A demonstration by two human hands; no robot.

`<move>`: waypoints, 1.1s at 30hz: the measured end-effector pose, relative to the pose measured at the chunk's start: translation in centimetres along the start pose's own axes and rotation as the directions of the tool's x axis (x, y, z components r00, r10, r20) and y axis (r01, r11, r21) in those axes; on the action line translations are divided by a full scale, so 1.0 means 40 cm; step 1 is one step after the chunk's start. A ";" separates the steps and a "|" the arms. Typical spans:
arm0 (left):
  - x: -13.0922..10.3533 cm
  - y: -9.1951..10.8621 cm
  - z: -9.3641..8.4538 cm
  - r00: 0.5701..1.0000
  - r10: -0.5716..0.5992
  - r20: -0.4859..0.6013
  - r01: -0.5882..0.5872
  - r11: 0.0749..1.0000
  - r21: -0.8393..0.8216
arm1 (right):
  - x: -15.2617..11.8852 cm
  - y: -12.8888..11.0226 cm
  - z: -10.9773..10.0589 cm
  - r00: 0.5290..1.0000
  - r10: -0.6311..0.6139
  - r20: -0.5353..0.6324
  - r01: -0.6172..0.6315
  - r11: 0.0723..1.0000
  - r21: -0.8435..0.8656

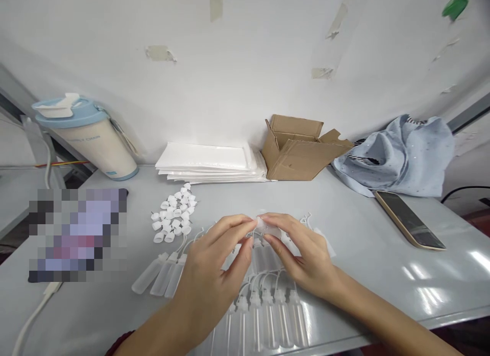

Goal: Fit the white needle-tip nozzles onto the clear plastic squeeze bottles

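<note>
My left hand (220,264) and my right hand (306,248) meet over the middle of the table. Thumb and fingers of my right hand pinch a small translucent bottle (272,232). At its left end the fingertips of my left hand close on a small white cap (261,224). Below and between the hands lie rows of clear bottles (268,320) with thin curved white tubes at their tops. More such bottles (150,274) lie left of my left hand. A pile of small white caps (174,213) sits behind them.
White envelopes (206,157) are stacked by the wall, beside an open cardboard box (302,154). A tumbler (95,141) and a pixelated phone (82,233) are at the left. A blue cloth bag (406,157) and another phone (411,220) lie at the right.
</note>
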State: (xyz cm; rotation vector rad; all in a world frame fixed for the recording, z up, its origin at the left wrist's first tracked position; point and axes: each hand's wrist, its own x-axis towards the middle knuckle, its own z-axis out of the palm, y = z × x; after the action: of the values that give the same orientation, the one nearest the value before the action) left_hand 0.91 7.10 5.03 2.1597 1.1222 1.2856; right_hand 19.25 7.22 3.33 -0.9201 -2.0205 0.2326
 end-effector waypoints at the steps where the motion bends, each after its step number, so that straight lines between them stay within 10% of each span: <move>1: -0.001 0.002 -0.001 1.000 -0.008 0.008 0.008 1.000 -0.007 | 0.000 0.000 -0.001 1.000 -0.004 0.004 0.004 1.000 0.000; 14: -0.003 -0.003 -0.011 0.988 0.091 0.123 -0.097 0.994 0.042 | 0.001 -0.004 -0.006 0.999 0.042 0.020 -0.044 0.994 0.103; 19: 0.026 -0.008 -0.039 0.999 0.048 0.002 -0.048 0.991 0.126 | -0.008 -0.003 -0.004 0.990 0.143 0.002 -0.141 0.979 0.149; 24: 0.069 -0.093 -0.130 0.981 -0.169 -0.094 0.191 0.917 0.350 | -0.011 -0.007 -0.010 0.957 0.291 -0.019 -0.274 0.921 0.278; 33: 0.060 -0.253 -0.247 0.929 -0.294 0.225 0.125 0.821 0.557 | 0.007 -0.003 -0.015 0.851 0.525 0.002 -0.465 0.752 0.467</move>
State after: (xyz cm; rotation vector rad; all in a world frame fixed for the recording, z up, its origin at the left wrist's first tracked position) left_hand -11.42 14.46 4.61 2.4050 1.6754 0.5443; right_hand 19.59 7.24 3.93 -1.1147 -1.4626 0.8812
